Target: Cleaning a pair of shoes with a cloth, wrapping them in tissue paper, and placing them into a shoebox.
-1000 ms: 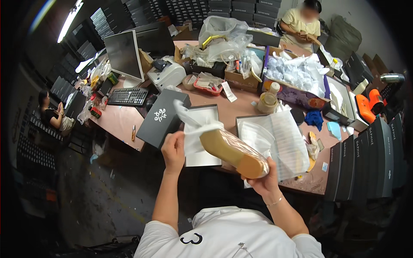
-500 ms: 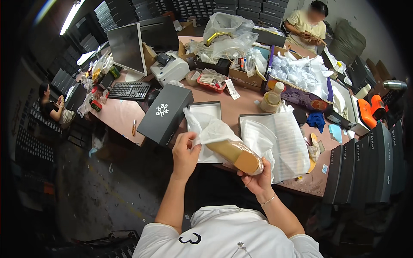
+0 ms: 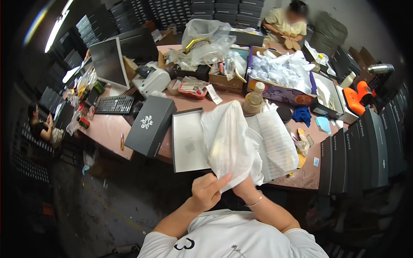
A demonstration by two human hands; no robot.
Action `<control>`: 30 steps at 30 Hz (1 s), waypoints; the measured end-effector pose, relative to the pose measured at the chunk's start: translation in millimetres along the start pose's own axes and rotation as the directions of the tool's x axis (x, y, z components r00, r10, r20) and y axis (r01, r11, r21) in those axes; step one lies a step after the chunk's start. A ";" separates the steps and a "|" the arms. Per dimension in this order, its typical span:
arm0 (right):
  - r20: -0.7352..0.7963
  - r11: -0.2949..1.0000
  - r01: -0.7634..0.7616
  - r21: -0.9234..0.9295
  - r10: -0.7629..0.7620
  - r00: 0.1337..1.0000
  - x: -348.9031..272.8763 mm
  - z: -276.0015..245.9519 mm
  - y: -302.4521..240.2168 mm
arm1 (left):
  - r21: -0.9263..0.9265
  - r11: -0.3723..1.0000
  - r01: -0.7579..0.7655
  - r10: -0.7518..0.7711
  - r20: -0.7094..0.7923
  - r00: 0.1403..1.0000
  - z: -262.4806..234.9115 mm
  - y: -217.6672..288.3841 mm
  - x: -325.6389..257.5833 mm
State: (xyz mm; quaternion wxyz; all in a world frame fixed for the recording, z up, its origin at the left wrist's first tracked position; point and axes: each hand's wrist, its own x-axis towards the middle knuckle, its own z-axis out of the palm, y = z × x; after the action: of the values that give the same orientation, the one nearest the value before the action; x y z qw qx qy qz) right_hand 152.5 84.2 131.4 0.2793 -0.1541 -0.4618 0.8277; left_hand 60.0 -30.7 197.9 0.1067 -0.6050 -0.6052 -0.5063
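A white wrapping sheet (image 3: 230, 133) now covers the shoe, which shows only as a faint yellowish shape through it. My left hand (image 3: 205, 190) is closed on the sheet's near edge, with the index finger stretched along it. My right hand (image 3: 244, 188) is at the lower end of the bundle, around the covered shoe; the sheet hides its fingers. Behind the bundle lies an open shallow box part (image 3: 185, 159), grey-edged and white inside. To the right, a second white wrapped bundle (image 3: 277, 146) with a ribbed translucent surface lies on the table.
A dark grey shoe box (image 3: 142, 135) stands at left, near a keyboard (image 3: 115, 105) and a monitor (image 3: 109, 62). Glass bottle (image 3: 254, 103), red basket (image 3: 192, 91) and carton of crumpled white paper (image 3: 279, 92) are farther back. Grey boxes (image 3: 365, 150) line the right. Another person (image 3: 286, 26) works across.
The white sheet has come over the shoe, whose tan sole showed before. My left hand has moved down and right, beside my right hand. The view has shifted slightly right.
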 end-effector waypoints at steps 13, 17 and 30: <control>0.265 0.875 0.092 -0.476 0.043 0.963 -19.9 -58.0 -20.2 | -0.445 0.673 0.590 -0.700 -0.128 0.702 -15.3 -38.8 -17.6; 0.386 0.881 0.143 -0.451 0.048 0.921 -26.0 -46.5 -19.8 | -0.806 0.144 0.574 -0.938 0.074 0.340 -7.9 -125.5 -12.8; 0.244 0.787 -0.195 -0.586 0.401 0.883 -8.6 -35.5 -27.0 | -0.566 0.076 0.821 -0.643 0.601 0.474 44.0 -5.6 -63.1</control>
State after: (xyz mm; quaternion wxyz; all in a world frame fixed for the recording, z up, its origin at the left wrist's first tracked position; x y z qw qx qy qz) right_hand 186.2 114.4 135.6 -0.0010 -0.1468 -0.6897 0.7091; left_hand 92.0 -36.0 127.9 -0.5123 -0.2332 -0.5237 -0.6394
